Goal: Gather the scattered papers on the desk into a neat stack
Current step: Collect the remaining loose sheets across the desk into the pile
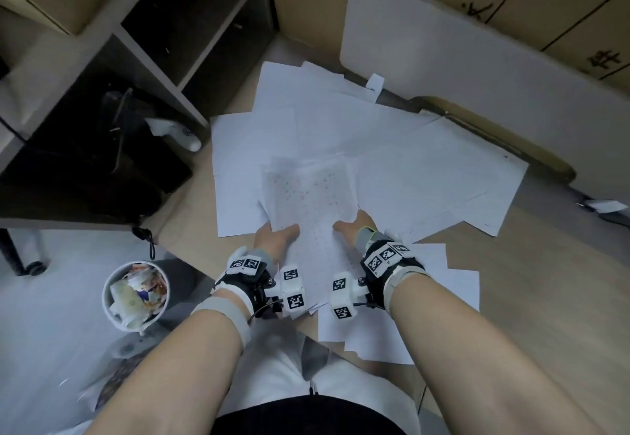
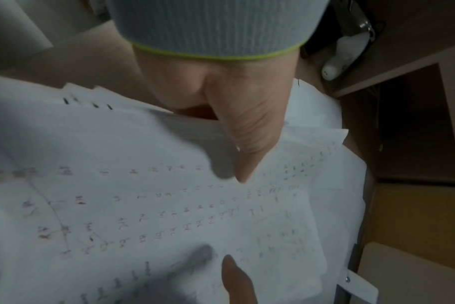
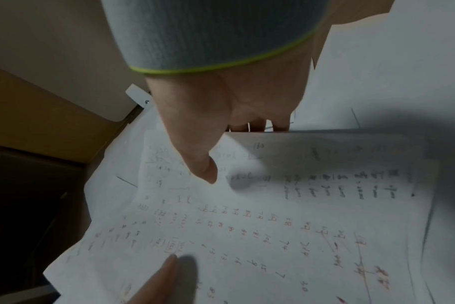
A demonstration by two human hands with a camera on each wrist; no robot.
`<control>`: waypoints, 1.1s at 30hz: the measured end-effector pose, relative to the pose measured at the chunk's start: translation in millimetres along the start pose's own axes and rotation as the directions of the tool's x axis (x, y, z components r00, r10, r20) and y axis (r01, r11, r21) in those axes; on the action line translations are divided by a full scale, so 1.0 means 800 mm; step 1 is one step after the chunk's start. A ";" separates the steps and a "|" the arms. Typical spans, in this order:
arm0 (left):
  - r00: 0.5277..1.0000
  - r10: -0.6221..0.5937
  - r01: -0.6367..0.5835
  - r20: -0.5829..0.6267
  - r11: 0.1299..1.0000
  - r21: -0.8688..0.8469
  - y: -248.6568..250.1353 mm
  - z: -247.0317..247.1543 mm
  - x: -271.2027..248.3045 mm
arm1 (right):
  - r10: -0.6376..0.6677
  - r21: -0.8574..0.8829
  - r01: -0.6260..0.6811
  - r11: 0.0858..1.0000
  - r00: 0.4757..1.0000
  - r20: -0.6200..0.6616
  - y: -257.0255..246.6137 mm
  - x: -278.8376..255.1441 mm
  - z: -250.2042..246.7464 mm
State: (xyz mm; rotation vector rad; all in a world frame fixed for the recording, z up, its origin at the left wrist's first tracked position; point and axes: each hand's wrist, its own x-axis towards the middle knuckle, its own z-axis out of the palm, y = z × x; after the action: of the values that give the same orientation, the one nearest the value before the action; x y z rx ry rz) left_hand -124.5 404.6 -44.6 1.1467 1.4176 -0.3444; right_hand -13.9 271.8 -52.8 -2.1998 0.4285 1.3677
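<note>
My two bare forearms fill the bottom of the head view, each strapped with a black wrist rig carrying white marker cubes. Just past them, my left hand and right hand grip a bundle of papers between them, one hand on each side edge. In both wrist views the thumb lies flat on the top sheet while the fingers curl out of sight under the bundle, so each hand is pinching it. The top sheet is covered in rows of handwritten numbers and marks, some in red.

The bundle is tilted up off the desk, its far end raised and its near end low between my wrists. Its edges are not flush; in the left wrist view several sheet corners step out behind the thumb.

Under and around the bundle, loose white sheets lie overlapping across the pale wooden desk, fanning toward the far right. A few more sheets sit near my right wrist, close to the desk's front edge.

To the left stands a dark open shelf unit. Below it on the floor is a white bin full of crumpled scraps. A white panel leans against cardboard boxes beyond the papers.
</note>
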 end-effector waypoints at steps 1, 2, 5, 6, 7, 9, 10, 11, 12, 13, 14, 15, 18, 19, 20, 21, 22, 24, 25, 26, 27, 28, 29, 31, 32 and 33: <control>0.999 0.028 -0.028 -0.026 0.999 0.025 0.002 0.000 -0.002 | -0.003 0.017 0.003 1.000 1.000 0.009 0.003 0.003 0.000; 0.998 0.047 -0.045 -0.051 0.999 0.030 0.004 0.000 -0.005 | 0.002 0.042 -0.003 0.999 1.000 0.016 0.007 0.008 0.003; 0.983 0.090 -0.089 -0.161 0.996 0.011 0.019 -0.017 -0.011 | -0.019 0.127 0.022 0.992 1.000 -0.019 0.002 -0.002 0.003; 0.976 0.091 -0.089 -0.196 0.996 0.015 0.026 -0.027 -0.012 | -0.052 0.147 0.057 0.988 0.998 -0.035 -0.004 -0.011 0.000; 0.969 0.104 -0.099 -0.222 0.995 0.034 0.034 -0.036 -0.012 | -0.087 0.168 0.094 0.981 0.995 -0.047 -0.010 -0.021 -0.003; 0.959 0.110 -0.089 -0.260 0.992 0.091 0.049 -0.061 -0.007 | -0.160 0.235 0.158 0.959 0.987 -0.012 -0.024 -0.026 0.004; 0.959 0.107 -0.078 -0.264 0.990 0.118 0.055 -0.068 -0.005 | -0.191 0.275 0.186 0.943 0.982 -0.011 -0.030 -0.028 0.006; 0.960 0.104 -0.070 -0.260 0.988 0.135 0.060 -0.071 -0.003 | -0.221 0.306 0.214 0.928 0.975 -0.013 -0.034 -0.027 0.007; 0.954 0.093 -0.062 -0.285 0.991 0.116 0.067 -0.082 -0.003 | -0.242 0.317 0.227 0.921 0.970 0.007 -0.044 -0.027 0.019; 0.948 0.086 -0.061 -0.306 0.994 0.091 0.072 -0.089 -0.004 | -0.267 0.308 0.244 0.920 0.963 0.032 -0.053 -0.030 0.024; 0.944 0.077 -0.063 -0.321 0.997 0.051 0.075 -0.091 -0.003 | -0.289 0.277 0.262 0.924 0.956 0.058 -0.059 -0.033 0.024; 0.939 0.084 -0.084 -0.335 0.996 0.015 0.078 -0.099 -0.001 | -0.308 0.252 0.280 0.926 0.948 0.079 -0.065 -0.036 0.027; 0.937 0.111 -0.130 -0.333 0.991 -0.036 0.090 -0.107 -0.004 | -0.357 0.270 0.331 0.904 0.933 0.052 -0.070 -0.039 0.023; 0.943 0.124 -0.148 -0.308 0.987 -0.055 0.093 -0.109 -0.004 | -0.374 0.287 0.350 0.892 0.927 0.035 -0.071 -0.037 0.023; 0.953 0.131 -0.162 -0.275 0.982 -0.095 0.095 -0.110 -0.002 | -0.387 0.295 0.363 0.884 0.922 0.024 -0.071 -0.038 0.021; 0.963 0.136 -0.167 -0.234 0.979 -0.114 0.099 -0.108 -0.002 | -0.398 0.303 0.377 0.875 0.917 0.006 -0.072 -0.039 0.018; 0.972 0.130 -0.156 -0.195 0.980 -0.121 0.101 -0.105 -0.003 | -0.410 0.302 0.392 0.869 0.912 -0.003 -0.073 -0.038 0.015; 0.989 0.115 -0.126 -0.097 0.985 -0.116 0.105 -0.094 -0.001 | -0.420 0.308 0.418 0.855 0.905 -0.062 -0.072 -0.036 0.005; 0.991 0.119 -0.126 -0.063 0.986 -0.109 0.106 -0.085 -0.003 | -0.418 0.326 0.427 0.843 0.903 -0.103 -0.069 -0.036 -0.002; 0.989 0.138 -0.142 -0.053 0.986 -0.091 0.108 -0.073 -0.006 | -0.405 0.351 0.426 0.834 0.904 -0.137 -0.064 -0.038 -0.012; 0.980 0.179 -0.183 -0.082 0.982 -0.043 0.109 -0.065 -0.006 | -0.395 0.374 0.424 0.825 0.905 -0.156 -0.060 -0.036 -0.018; 0.973 0.210 -0.211 -0.092 0.978 0.001 0.111 -0.056 -0.008 | -0.378 0.385 0.412 0.826 0.911 -0.165 -0.057 -0.034 -0.023; 0.969 0.236 -0.235 -0.071 0.972 0.031 0.115 -0.045 -0.013 | -0.361 0.391 0.404 0.827 0.914 -0.183 -0.053 -0.034 -0.032; 0.960 0.276 -0.275 -0.041 0.961 0.042 0.130 -0.027 -0.020 | -0.320 0.384 0.377 0.843 0.925 -0.206 -0.046 -0.032 -0.044; 0.950 0.307 -0.305 -0.050 0.951 0.044 0.139 -0.018 -0.025 | -0.305 0.384 0.367 0.847 0.928 -0.214 -0.042 -0.030 -0.050; 0.940 0.336 -0.334 -0.055 0.941 0.043 0.149 -0.011 -0.028 | -0.296 0.381 0.361 0.851 0.929 -0.220 -0.037 -0.030 -0.056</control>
State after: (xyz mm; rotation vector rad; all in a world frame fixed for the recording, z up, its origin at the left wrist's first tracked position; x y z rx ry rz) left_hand -40.9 457.4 26.3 1.4104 1.2430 -0.0912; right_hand 23.5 270.7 -7.4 -1.9145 0.3372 0.8345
